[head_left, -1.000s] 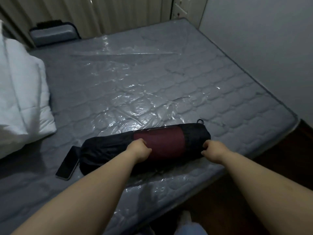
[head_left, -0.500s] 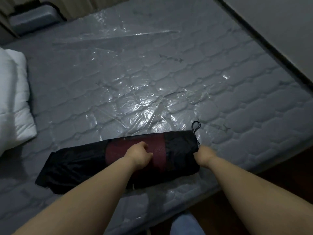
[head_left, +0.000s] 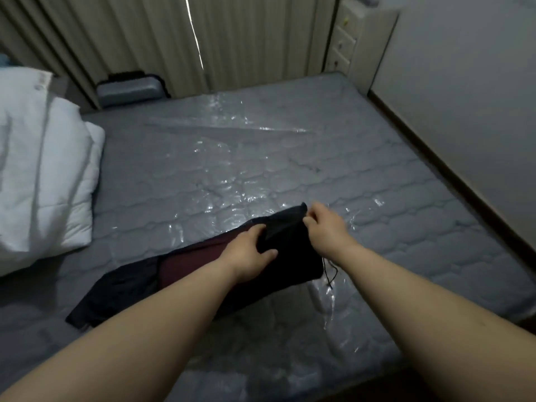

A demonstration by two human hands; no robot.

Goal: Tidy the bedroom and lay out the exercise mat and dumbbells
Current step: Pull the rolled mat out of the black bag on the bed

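A rolled dark-red exercise mat point(head_left: 185, 261) lies in a black carry bag point(head_left: 290, 256) on the grey mattress point(head_left: 261, 169), near its front edge. My left hand point(head_left: 249, 250) grips the bag over the roll near its right end. My right hand point(head_left: 324, 224) pinches the raised black fabric at the bag's mouth. A thin black drawstring point(head_left: 330, 274) dangles below the bag's right end. No dumbbells are in view.
The mattress is covered in shiny clear plastic. A folded white duvet point(head_left: 43, 175) lies at the left. A grey hard case point(head_left: 130, 89) stands behind the bed by the curtains. A white drawer unit point(head_left: 356, 39) and a wall point(head_left: 464, 97) bound the right side.
The bag's right end has lifted and swung away from me. My right hand moved up to the bag's mouth and my left hand slid right along the roll. The camera tilted up.
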